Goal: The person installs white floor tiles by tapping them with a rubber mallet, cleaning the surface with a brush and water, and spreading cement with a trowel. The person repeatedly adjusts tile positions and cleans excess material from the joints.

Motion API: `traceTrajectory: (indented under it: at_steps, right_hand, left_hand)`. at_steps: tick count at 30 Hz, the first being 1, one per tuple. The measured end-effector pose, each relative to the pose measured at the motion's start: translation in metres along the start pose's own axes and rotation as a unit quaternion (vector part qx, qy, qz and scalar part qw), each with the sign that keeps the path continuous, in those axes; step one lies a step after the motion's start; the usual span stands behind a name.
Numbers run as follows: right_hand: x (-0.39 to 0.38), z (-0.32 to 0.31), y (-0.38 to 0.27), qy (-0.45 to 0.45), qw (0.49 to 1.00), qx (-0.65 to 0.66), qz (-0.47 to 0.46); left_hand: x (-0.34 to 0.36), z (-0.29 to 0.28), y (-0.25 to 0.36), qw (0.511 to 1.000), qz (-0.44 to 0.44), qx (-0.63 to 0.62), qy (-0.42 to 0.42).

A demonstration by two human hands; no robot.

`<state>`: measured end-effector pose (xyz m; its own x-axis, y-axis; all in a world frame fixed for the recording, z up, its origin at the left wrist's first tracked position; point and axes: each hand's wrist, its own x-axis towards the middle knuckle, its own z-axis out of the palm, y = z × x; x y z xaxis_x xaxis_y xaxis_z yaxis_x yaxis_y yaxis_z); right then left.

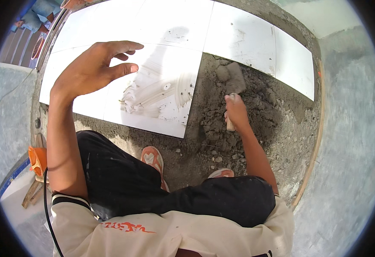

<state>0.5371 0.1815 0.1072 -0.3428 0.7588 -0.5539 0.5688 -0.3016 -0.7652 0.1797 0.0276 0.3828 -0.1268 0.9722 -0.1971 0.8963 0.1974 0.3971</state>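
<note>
My right hand (237, 112) is wrapped round the wooden handle of a trowel (237, 79). The trowel's mortar-coated blade lies at the far end of a patch of wet grey mortar (221, 128), with a lump of mortar beside its left edge. Over the white floor tiles (123, 25) on the left, my left hand (94, 70) is held up with nothing in it, thumb apart from the curved fingers. Grey mortar smears mark the tile (161, 94) that borders the mortar patch.
A grey wall (352, 120) rises on the right, with a thin wooden strip (313, 167) along its foot. An orange object (37, 159) and pieces of wood (32, 192) are at the lower left. My shoes (153, 158) rest on rough mortar near the tile edge.
</note>
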Motion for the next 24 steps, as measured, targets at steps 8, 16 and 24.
traceTrajectory:
  at_steps: [8,16,24]
  right_hand:
    - [-0.035,-0.002,-0.008,-0.043,0.988,-0.145,0.033]
    - [-0.147,-0.025,0.055,0.268,0.928,0.249,0.070]
    - [-0.054,-0.034,0.044,0.173,0.892,0.404,0.106]
  left_hand:
    - [-0.002,0.000,-0.006,1.000,0.005,-0.001,-0.003]
    - [-0.021,-0.001,-0.006,0.996,-0.044,-0.074,0.017]
    - [-0.007,0.001,0.013,0.996,-0.004,-0.090,-0.010]
